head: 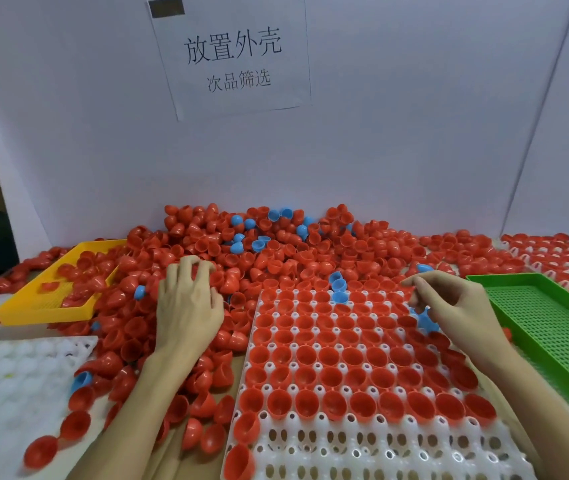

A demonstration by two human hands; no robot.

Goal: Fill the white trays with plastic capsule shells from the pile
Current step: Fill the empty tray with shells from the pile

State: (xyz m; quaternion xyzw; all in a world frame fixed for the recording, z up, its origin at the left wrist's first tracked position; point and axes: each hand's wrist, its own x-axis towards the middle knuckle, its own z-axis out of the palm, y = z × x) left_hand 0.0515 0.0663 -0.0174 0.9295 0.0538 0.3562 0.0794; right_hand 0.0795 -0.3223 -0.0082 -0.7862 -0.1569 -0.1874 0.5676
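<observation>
So, head view, the only one: your left hand [186,303] is down on the pile [276,251] of red and blue capsule shells, fingers curled into the shells as if raking or gathering; can't tell whether it actually has one gripped. Your right hand [449,306] hovers over the far right part of the white tray [362,448], thumb and forefinger pinched together, w/ blue shells [426,322] just under the palm; whether it holds a shell isn't clear. That tray is filled w/ red shells in most rows, a few blue ones [338,287] near the far edge; the near rows are mostly bare sockets. A second white tray [16,375] sits at near left, looks unfilled. To do this step well, I'd say: grab several shells w/ the left, feed them to the right, seat each one open side up, one per socket, and work toward the near rows so your wrist doesn't knock seated shells. Edges and room: yellow basket [44,306] lies left of the pile, partly buried by shells; green basket [553,327] is just beside the tray's right edge, close to your right forearm, so sideways room there is tight. White wall w/ a paper sign [234,57] closes off the back. Loose shells crowd the surface between the two trays, so keep your left forearm clear of them.
</observation>
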